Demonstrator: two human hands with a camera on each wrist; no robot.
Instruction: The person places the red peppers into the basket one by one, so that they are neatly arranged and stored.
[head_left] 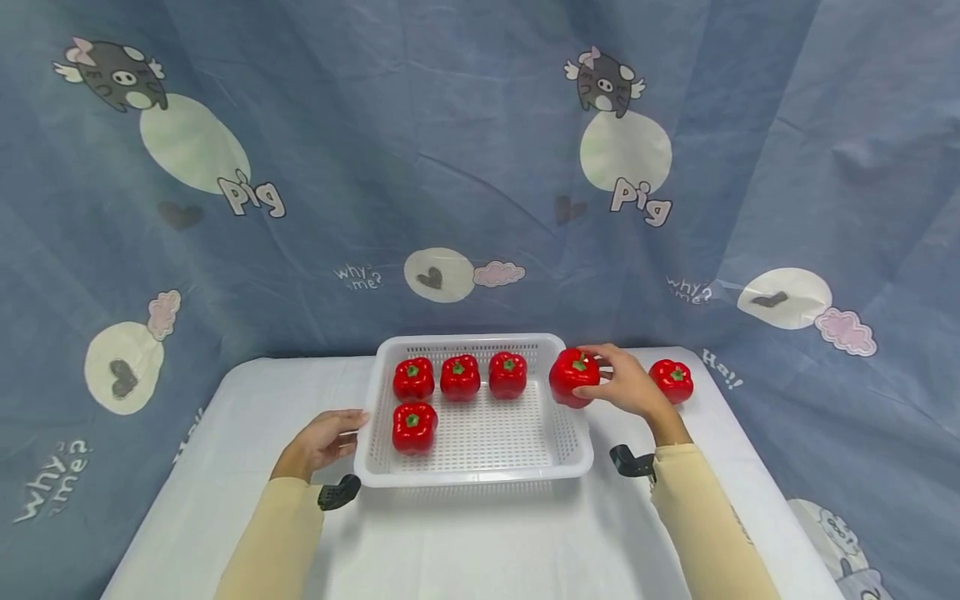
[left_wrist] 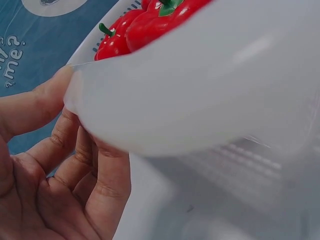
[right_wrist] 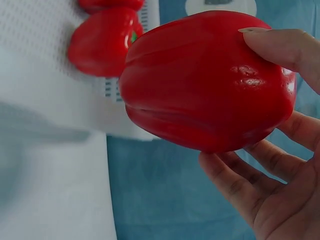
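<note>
My right hand (head_left: 624, 383) holds a red bell pepper (head_left: 573, 377) over the right rim of a white plastic basket (head_left: 487, 478). In the right wrist view the thumb lies on one side of this pepper (right_wrist: 200, 82) and the fingers on the other. My left hand (head_left: 330, 440) pinches the basket's left rim; the left wrist view has the thumb on the edge of the basket (left_wrist: 190, 105) and fingers beneath it. Inside the basket, three bell peppers (head_left: 460, 378) line the back and another bell pepper (head_left: 414, 428) sits at front left.
One more red bell pepper (head_left: 671, 381) lies on the white table (head_left: 465, 542), right of the basket and partly behind my right wrist. A blue printed cloth (head_left: 480, 167) hangs close behind the table's back edge.
</note>
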